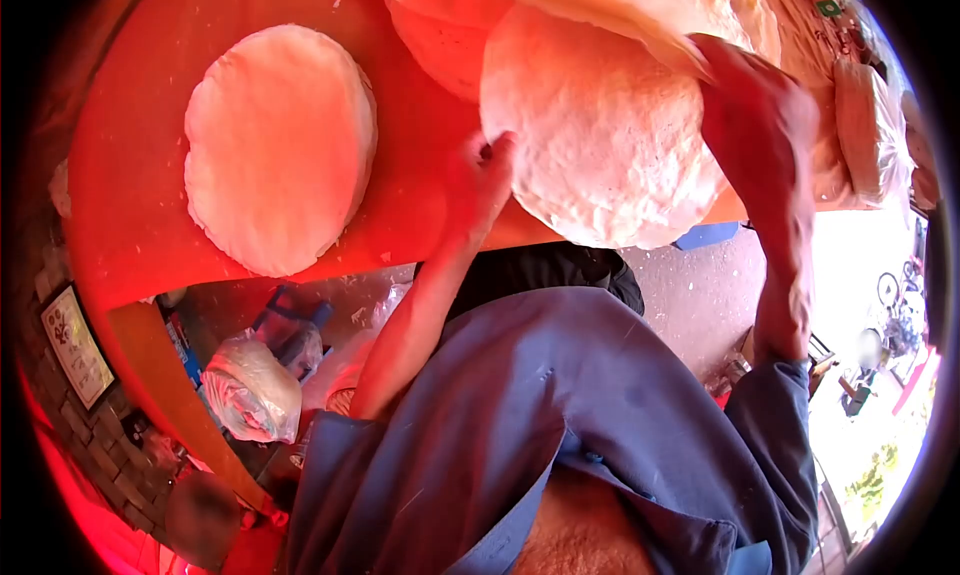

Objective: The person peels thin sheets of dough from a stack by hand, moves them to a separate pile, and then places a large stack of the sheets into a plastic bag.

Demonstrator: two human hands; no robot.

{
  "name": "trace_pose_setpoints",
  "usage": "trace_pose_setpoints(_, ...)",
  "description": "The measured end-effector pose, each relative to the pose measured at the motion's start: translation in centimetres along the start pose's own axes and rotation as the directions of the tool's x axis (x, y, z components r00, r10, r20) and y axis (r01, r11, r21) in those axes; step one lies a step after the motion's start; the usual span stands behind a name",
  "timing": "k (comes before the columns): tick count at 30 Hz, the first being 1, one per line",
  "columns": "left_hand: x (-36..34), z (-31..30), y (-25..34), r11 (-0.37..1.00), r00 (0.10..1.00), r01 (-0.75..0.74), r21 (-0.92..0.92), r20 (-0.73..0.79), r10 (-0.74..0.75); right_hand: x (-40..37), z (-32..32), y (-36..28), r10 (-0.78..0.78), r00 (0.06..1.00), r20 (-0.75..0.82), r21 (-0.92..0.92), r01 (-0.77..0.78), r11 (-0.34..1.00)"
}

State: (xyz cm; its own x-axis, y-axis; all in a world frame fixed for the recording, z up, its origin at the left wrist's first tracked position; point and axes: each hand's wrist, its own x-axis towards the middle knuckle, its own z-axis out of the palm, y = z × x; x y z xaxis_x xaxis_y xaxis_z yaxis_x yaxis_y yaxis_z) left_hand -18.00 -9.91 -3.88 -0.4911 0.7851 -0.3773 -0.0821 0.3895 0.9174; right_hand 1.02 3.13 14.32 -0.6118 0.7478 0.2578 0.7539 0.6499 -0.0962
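Note:
A large pale round flatbread (600,125) lies at the near edge of the red-lit table, its lower rim hanging past the edge. My right hand (750,100) grips the side of another flatbread (640,15), a thin sheet lifted and folded over above the first. Beside the left rim of the lower bread is my left hand (485,170), thumb and fingers curled together. Whether the bread's rim is between those fingers I cannot make out. Further left rests a round stack of flatbreads (280,150), apart from both hands.
The table (420,165) curves across the top. At the far right of it stands a plastic-wrapped bundle (865,135). Under the table are a clear plastic bag (255,385) and a black item (545,275). A framed picture (78,347) is at the left.

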Motion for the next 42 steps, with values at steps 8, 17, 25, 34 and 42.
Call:
trace_pose_setpoints(8,0.7,-3.3,-2.5,0.717,0.965,0.26,-0.647,0.194,-0.176,-10.4,8.7,-4.2,-0.117,0.9,0.42,0.2,0.034,0.979)
trace_pose_setpoints(17,0.4,-4.7,-1.5,0.697,0.938,0.343,-0.63,0.273,-0.215,-15.7,7.6,-4.1,-0.138,0.935,0.327,0.193,0.077,0.978)
trace_pose_setpoints(25,0.7,-5.6,-0.4,0.63,0.911,0.382,-0.676,0.389,-0.134,-16.7,4.2,-3.3,-0.127,0.916,0.381,0.36,-0.021,0.933)
trace_pose_setpoints(34,-0.4,-3.5,-0.7,0.937,0.982,-0.037,-0.349,0.16,0.098,-20.0,16.6,11.5,0.795,0.605,0.044,0.745,-0.55,0.378)
trace_pose_setpoints(42,-0.2,-3.7,-0.5,0.905,0.974,0.095,-0.415,0.227,0.002,-15.9,13.5,5.8,0.539,0.815,-0.211,0.069,-0.538,0.84)
